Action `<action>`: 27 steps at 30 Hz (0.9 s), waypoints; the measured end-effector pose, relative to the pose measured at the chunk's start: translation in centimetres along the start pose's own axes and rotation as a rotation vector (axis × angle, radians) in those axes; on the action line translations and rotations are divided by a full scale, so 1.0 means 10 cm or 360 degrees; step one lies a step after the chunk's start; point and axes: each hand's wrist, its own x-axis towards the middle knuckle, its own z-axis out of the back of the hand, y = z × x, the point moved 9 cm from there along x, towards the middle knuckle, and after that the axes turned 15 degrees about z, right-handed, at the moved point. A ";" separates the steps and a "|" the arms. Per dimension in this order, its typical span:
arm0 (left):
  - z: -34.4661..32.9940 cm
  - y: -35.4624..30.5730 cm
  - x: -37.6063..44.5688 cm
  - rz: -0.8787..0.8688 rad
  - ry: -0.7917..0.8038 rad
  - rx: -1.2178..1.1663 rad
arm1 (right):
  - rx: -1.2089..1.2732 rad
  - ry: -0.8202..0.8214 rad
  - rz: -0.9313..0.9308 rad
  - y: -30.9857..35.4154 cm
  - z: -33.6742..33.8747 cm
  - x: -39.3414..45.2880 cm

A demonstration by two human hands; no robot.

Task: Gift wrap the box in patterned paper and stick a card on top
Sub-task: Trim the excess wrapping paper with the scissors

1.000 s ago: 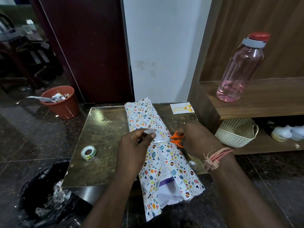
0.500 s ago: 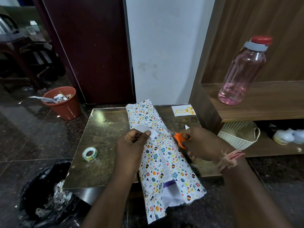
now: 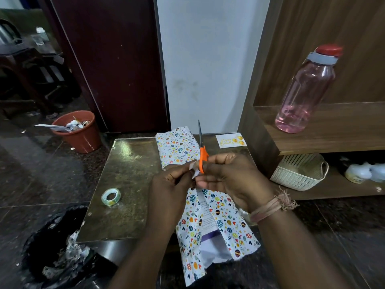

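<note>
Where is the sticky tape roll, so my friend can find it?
Look at the brown table in the middle. The tape roll lies flat on its left part, away from the wrapped box. It is the only small ring there, pale green and see-through.

You're holding orange scissors (image 3: pixel 203 157) in your right hand (image 3: pixel 233 180), blades pointing up, while your left hand (image 3: pixel 170 184) is pinching a small white strip (image 3: pixel 193 168) right beside them. Under both hands the box in patterned paper (image 3: pixel 177 147) is lying on the counter (image 3: pixel 125 163), near end still gaping open. Tape roll (image 3: pixel 111 197) is sitting left, card (image 3: pixel 231 140) at the back.
</note>
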 end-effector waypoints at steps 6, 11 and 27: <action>-0.06 -0.10 -0.07 -0.0255 -0.0088 0.0478 | -0.0063 -0.0043 0.0018 -0.02 0.01 -0.02; -0.19 -0.08 -0.05 -0.0379 0.0071 0.0577 | -0.0318 -0.0278 0.0219 0.06 0.08 0.00; -0.09 0.20 0.08 0.0536 0.0255 -0.0981 | 0.0008 -0.0095 0.0258 0.09 0.01 0.05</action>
